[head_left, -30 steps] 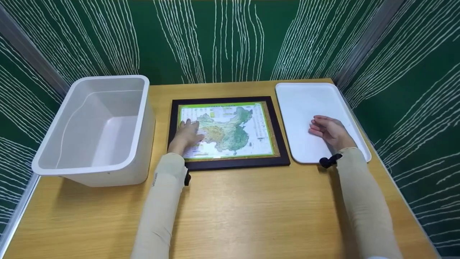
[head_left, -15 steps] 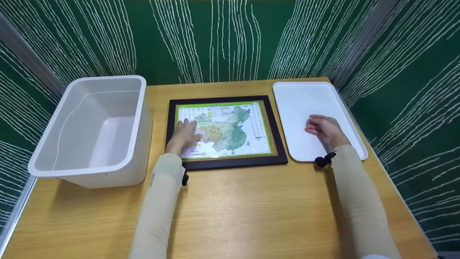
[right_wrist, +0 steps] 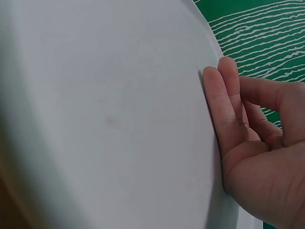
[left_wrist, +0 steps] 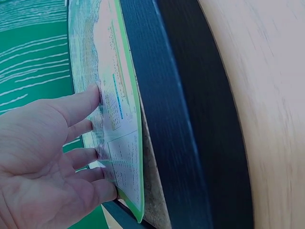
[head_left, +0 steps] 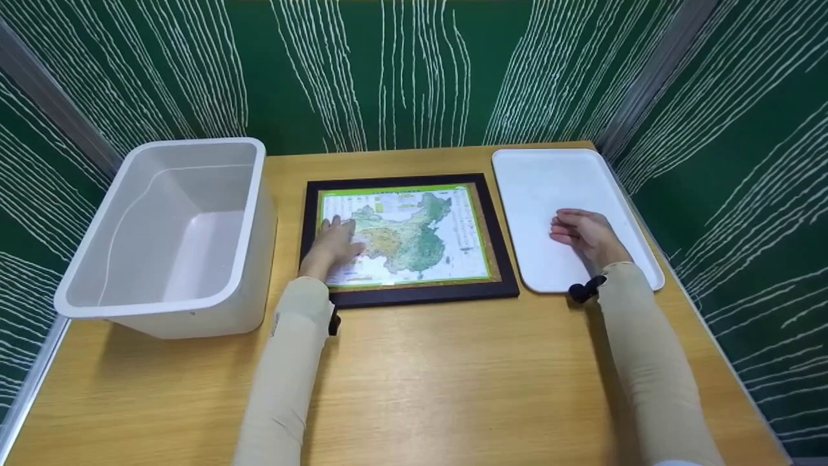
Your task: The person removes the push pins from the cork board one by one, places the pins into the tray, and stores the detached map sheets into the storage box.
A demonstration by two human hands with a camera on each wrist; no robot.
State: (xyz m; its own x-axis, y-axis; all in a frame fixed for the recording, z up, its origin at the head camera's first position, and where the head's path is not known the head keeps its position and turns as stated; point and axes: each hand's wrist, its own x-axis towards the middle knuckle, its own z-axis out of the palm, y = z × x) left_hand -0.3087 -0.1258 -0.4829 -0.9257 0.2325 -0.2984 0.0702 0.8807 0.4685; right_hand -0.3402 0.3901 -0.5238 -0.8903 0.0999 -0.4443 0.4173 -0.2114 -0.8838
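Note:
A laminated map (head_left: 420, 239) with a green border lies inside a dark-framed cork board (head_left: 414, 296) in the middle of the table. My left hand (head_left: 333, 246) rests on the map's left part with fingers spread. In the left wrist view, the fingertips (left_wrist: 93, 98) touch the map's glossy surface, and a strip of cork shows beside its edge. On the right, my right hand (head_left: 588, 236) rests on its side on a white tray (head_left: 537, 181). Its fingers (right_wrist: 221, 100) are loosely bent and nothing shows between them.
A deep white plastic tub (head_left: 252, 272) stands at the left of the wooden table (head_left: 414, 375). Green walls (head_left: 291, 97) with white wavy lines enclose the back and sides. The tray lies close to the right wall.
The camera view has shifted slightly. Both hands keep their places, the left on the map and the right on the tray.

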